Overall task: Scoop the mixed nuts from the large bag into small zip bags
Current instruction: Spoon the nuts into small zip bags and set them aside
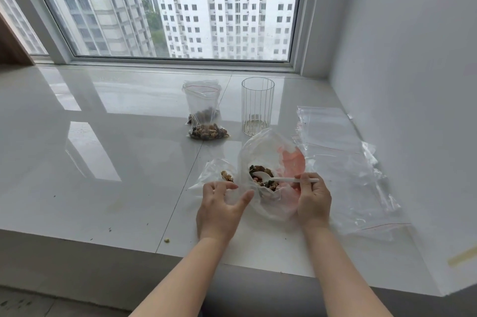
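Observation:
The large clear bag (268,151) with a red patch lies open on the white sill, mixed nuts (260,171) pooled inside. My right hand (313,200) pinches the handle of a white plastic spoon (273,178), whose bowl rests on the nuts. Just left of it, my left hand (222,203) holds the mouth of a small zip bag (214,174) with a few nuts at its bottom. Behind stand two small zip bags (204,110) with nuts in them.
A ribbed clear glass (256,106) stands behind the large bag. A pile of unused zip bags (340,162) lies to the right by the wall. Crumbs (166,240) dot the sill near its front edge. A window runs along the back.

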